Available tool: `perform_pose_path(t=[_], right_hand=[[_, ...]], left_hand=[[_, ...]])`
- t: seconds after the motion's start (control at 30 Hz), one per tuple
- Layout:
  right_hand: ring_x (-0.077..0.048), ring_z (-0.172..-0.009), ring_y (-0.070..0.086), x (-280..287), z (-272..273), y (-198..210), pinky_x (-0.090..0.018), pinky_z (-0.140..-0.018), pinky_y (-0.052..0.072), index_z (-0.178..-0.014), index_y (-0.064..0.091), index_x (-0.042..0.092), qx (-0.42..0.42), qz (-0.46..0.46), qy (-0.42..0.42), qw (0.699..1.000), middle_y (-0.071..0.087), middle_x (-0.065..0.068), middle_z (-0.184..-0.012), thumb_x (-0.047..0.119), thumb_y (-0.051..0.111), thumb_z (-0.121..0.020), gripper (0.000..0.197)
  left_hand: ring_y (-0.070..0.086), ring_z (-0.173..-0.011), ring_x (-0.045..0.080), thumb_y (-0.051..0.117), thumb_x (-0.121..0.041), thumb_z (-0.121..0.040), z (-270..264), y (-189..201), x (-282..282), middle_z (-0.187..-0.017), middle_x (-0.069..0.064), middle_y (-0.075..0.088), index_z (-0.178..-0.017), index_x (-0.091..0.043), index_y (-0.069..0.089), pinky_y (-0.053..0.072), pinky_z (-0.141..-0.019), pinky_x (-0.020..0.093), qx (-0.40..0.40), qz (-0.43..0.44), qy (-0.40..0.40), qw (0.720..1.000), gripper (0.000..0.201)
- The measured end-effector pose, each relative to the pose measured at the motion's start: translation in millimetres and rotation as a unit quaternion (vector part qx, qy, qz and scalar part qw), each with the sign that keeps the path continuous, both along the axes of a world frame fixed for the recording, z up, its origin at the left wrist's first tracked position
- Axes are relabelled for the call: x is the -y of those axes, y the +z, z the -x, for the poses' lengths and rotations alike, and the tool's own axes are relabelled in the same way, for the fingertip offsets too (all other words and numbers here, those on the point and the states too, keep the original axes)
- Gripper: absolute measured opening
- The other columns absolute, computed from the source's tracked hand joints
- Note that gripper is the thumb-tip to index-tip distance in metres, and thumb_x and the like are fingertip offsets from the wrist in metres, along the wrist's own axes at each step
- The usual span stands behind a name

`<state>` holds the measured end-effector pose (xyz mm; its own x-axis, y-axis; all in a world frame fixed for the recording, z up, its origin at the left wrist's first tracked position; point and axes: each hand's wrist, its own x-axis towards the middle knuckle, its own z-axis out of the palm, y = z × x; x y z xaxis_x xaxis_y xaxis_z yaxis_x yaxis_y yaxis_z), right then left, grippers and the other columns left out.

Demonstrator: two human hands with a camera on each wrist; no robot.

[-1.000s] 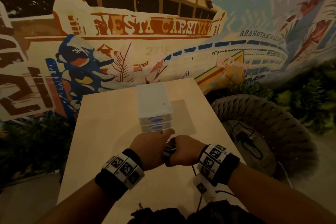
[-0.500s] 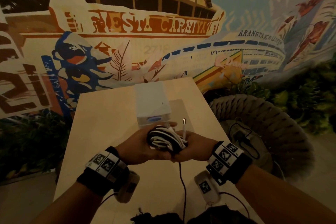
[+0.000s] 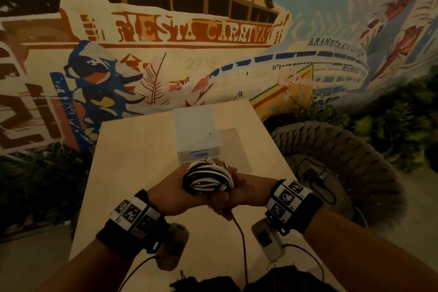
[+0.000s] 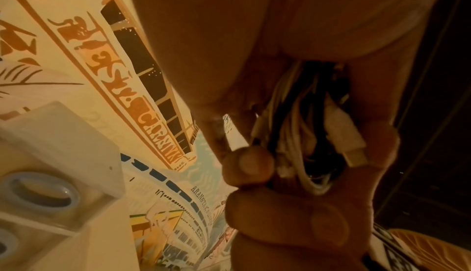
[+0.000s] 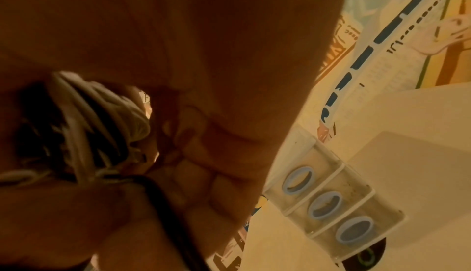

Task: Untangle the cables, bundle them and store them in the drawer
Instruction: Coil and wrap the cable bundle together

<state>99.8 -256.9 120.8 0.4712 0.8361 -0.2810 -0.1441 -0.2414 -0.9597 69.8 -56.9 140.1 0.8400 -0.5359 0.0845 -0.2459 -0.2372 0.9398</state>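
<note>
A coiled bundle of black and white cables (image 3: pixel 208 179) sits between both hands above the wooden table (image 3: pixel 132 161), just in front of a small white drawer unit (image 3: pixel 198 136) with blue ring handles. My left hand (image 3: pixel 187 193) cups the bundle from the left, fingers curled round the cables (image 4: pixel 300 144). My right hand (image 3: pixel 233 193) grips it from the right, over the white loops (image 5: pixel 102 122). One black cable end (image 3: pixel 240 239) hangs down from the hands. All three drawers (image 5: pixel 328 204) look closed in the right wrist view.
A round woven chair (image 3: pixel 350 173) with dark cords on its seat stands right of the table. A painted mural wall (image 3: pixel 189 31) rises behind the table, with plants at its foot on both sides. Dark fabric (image 3: pixel 213 284) lies at the near table edge.
The hands have turned palm-up and lifted the coiled bundle into view; a second ago their backs hid it. The white connector that stood upright half a second ago is now tucked lower.
</note>
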Motion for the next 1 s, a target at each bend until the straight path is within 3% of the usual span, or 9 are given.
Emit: perform_pose_path(t=[0.07,0.17,0.23,0.3,0.4,0.53,0.7,0.9,1.0], right_hand=[[-0.024,-0.078,0.061,1,-3,-2,-0.035,-0.074,0.054,-0.110,0.067,0.006,0.002,0.023,-0.031,0.999,0.062,-0.013,-0.089,0.022,0.069,-0.088,0.027],[-0.019,-0.074,0.060,4,-7,-4,-0.034,-0.076,0.053,-0.111,0.067,0.005,0.012,0.057,-0.035,0.998,0.062,-0.004,-0.082,0.022,0.065,-0.095,0.023],[-0.018,-0.075,0.059,5,-7,-6,-0.035,-0.077,0.053,-0.111,0.068,0.010,0.002,0.057,-0.031,0.998,0.062,-0.004,-0.083,0.020,0.062,-0.098,0.017],[-0.021,-0.081,0.061,5,-6,-9,-0.036,-0.081,0.054,-0.113,0.068,0.013,0.008,0.067,-0.036,0.997,0.064,-0.015,-0.093,0.018,0.062,-0.097,0.018],[-0.024,-0.083,0.062,9,-5,-18,-0.042,-0.085,0.054,-0.112,0.068,0.009,-0.005,0.098,-0.046,0.994,0.064,-0.016,-0.095,0.018,0.055,-0.102,0.019],[-0.015,-0.071,0.060,11,-5,-20,-0.032,-0.074,0.054,-0.102,0.069,0.011,0.027,0.136,-0.068,0.988,0.062,-0.002,-0.082,0.018,0.046,-0.106,0.024],[-0.021,-0.072,0.065,6,-5,-25,-0.029,-0.065,0.054,-0.092,0.069,0.009,-0.017,0.135,-0.117,0.984,0.068,-0.008,-0.083,0.006,0.047,-0.102,0.024],[-0.028,-0.076,0.071,3,-10,-27,-0.031,-0.067,0.057,-0.096,0.067,0.000,-0.109,0.144,-0.213,0.960,0.072,-0.017,-0.085,0.011,0.039,-0.102,0.031],[-0.033,-0.077,0.067,4,-13,-21,-0.039,-0.077,0.055,-0.088,0.067,-0.001,-0.143,0.149,-0.219,0.954,0.070,-0.018,-0.081,0.025,0.038,-0.100,0.041]], left_hand=[[0.068,-0.104,0.018,0.078,-0.022,-0.085,0,1,2,-0.108,0.000,0.073,-0.110,-0.018,0.072,0.054,-0.094,0.042,0.017,0.018,0.022,0.999,0.026],[0.066,-0.101,0.001,0.076,-0.034,-0.078,1,10,4,-0.103,-0.017,0.073,-0.097,-0.041,0.073,0.049,-0.094,0.017,0.031,0.035,0.046,0.998,0.021],[0.068,-0.100,0.008,0.075,-0.036,-0.083,-2,10,4,-0.102,-0.009,0.073,-0.097,-0.034,0.073,0.052,-0.094,0.023,0.056,0.001,0.042,0.998,0.014],[0.069,-0.097,0.017,0.074,-0.040,-0.088,-5,4,2,-0.100,-0.001,0.072,-0.104,-0.022,0.070,0.054,-0.093,0.036,0.074,-0.051,0.039,0.995,0.024],[0.065,-0.103,0.005,0.075,-0.044,-0.085,-7,-3,-4,-0.112,-0.009,0.069,-0.118,-0.024,0.066,0.052,-0.092,0.025,0.088,-0.118,0.063,0.987,0.040],[0.062,-0.093,0.005,0.073,-0.033,-0.088,-11,-6,-4,-0.102,-0.011,0.069,-0.109,-0.023,0.067,0.053,-0.082,0.028,0.151,-0.253,0.029,0.955,0.024],[0.062,-0.088,0.010,0.064,-0.039,-0.091,-13,-13,9,-0.099,-0.012,0.066,-0.102,-0.030,0.063,0.050,-0.076,0.025,0.205,-0.407,0.011,0.890,0.015],[0.061,-0.104,0.016,0.057,-0.037,-0.091,-12,-20,14,-0.113,-0.008,0.066,-0.115,-0.028,0.059,0.054,-0.087,0.034,0.225,-0.470,0.021,0.853,0.025],[0.060,-0.108,0.016,0.057,-0.034,-0.092,-9,-25,17,-0.114,-0.010,0.066,-0.115,-0.030,0.059,0.055,-0.088,0.035,0.221,-0.487,0.017,0.845,0.024]])
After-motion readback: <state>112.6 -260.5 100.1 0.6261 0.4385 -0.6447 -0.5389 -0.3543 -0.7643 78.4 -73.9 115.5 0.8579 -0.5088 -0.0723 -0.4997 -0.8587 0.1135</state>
